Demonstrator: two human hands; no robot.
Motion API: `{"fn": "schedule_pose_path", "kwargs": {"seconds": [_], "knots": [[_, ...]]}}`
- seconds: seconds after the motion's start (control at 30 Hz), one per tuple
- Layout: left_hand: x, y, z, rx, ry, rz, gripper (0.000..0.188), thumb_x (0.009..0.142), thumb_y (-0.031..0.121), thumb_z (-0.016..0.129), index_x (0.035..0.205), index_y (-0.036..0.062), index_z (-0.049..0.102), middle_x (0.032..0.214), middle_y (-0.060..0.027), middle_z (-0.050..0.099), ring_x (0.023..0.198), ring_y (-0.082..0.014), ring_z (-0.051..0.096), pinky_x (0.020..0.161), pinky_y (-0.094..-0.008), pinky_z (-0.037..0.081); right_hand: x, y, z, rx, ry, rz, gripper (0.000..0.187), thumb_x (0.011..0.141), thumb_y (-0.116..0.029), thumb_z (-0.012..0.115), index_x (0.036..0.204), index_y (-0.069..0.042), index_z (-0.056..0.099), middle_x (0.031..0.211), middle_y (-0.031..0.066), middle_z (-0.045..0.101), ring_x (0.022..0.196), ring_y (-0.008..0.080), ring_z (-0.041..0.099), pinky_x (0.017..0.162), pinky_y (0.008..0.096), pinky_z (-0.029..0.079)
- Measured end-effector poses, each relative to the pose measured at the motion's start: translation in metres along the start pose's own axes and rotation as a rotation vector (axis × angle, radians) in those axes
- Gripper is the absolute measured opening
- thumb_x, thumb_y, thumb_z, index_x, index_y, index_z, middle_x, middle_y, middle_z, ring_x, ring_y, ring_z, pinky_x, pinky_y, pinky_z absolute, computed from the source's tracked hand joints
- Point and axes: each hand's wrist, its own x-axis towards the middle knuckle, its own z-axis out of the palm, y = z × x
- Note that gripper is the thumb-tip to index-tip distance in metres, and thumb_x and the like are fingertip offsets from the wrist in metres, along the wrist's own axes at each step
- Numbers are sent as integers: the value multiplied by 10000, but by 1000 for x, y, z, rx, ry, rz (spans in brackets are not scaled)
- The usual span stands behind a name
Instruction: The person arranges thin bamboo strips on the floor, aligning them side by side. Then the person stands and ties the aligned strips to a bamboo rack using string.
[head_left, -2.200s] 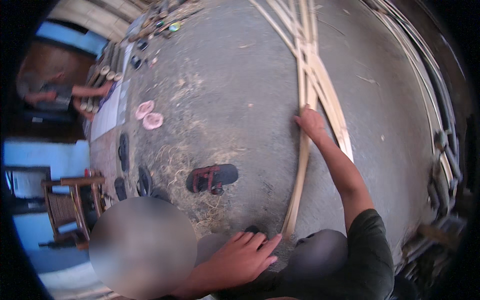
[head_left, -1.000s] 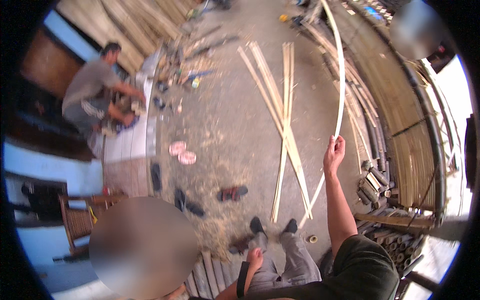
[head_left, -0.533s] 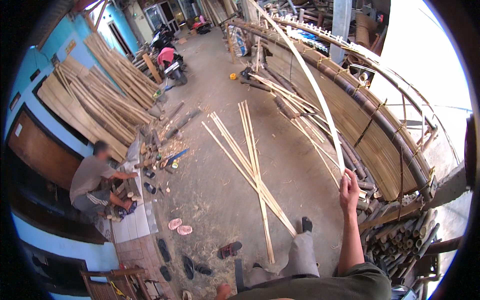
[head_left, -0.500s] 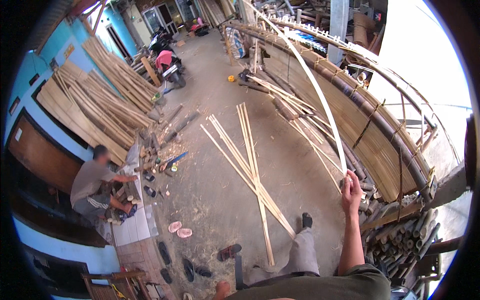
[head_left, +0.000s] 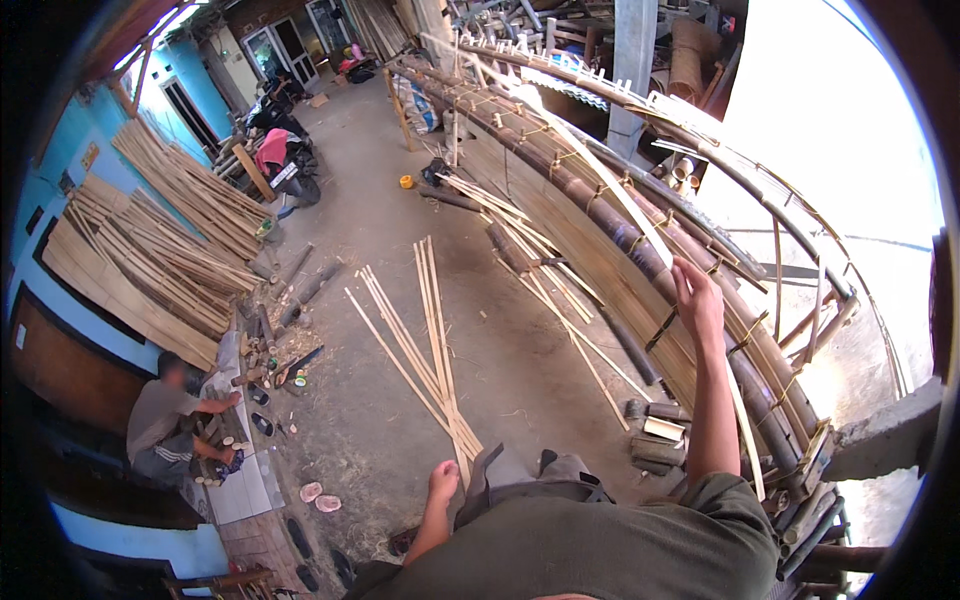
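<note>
My right hand [head_left: 697,298] is raised over the bamboo rack on the right, its fingers closed around a long pale bamboo strip [head_left: 628,204]. The strip runs away toward the far end of the rack, and a shorter tail hangs behind my forearm. Low in front of my body, my left hand [head_left: 443,482] has curled fingers, and nothing shows in it. Just beyond it, long thin bamboo strips [head_left: 432,330] lie crossed on the floor. Brown bamboo poles [head_left: 590,200] tied with cord form the rack, with a woven-looking pale panel [head_left: 480,150] below.
A person [head_left: 165,425] crouches at the left on a tiled step [head_left: 248,490]. Bamboo slats [head_left: 190,190] lean on the blue wall. Loose strips [head_left: 560,315] and cut bamboo pieces [head_left: 655,452] lie beside the rack. A motorbike [head_left: 290,170] stands farther back; pink sandals [head_left: 327,503] lie on the floor.
My right hand has moved up and forward, bringing the strip over the rack's poles. My left hand has come further into view. The view has shifted toward the right.
</note>
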Motion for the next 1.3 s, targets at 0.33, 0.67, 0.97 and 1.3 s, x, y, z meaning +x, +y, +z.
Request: {"fn": "schedule_pose_path", "kwargs": {"seconds": [0.33,0.67,0.97,1.3], "knots": [[171,110,65,540,-204,-141,284,891,237,615,1061,37,722,942,-115,730,884,-211,686,806,-353,530,122,109,17,-302,-197,40,263,936,-384,629,1085,-215,765,946,147,732,880,332,705,776,432,554],[199,506,349,697,-882,982,273,1015,236,544,1112,5,654,835,-87,665,749,-146,618,715,-309,510,40,173,52,-228,246,131,165,859,-217,688,964,-91,708,976,123,669,956,335,625,850,431,510],[-80,605,583,443,-1579,1773,323,965,158,584,1252,14,625,1195,-229,648,1109,-380,623,964,-431,482,-235,89,72,-138,456,1062,229,938,-215,616,986,-16,719,905,146,711,838,306,676,757,391,530],[-193,478,648,1055,-1392,1868,458,932,307,580,1239,-33,585,1172,-287,610,1076,-441,608,941,-520,498,-337,95,28,49,754,1401,211,948,-196,623,1047,-31,710,859,155,724,787,232,707,715,348,535]]}}
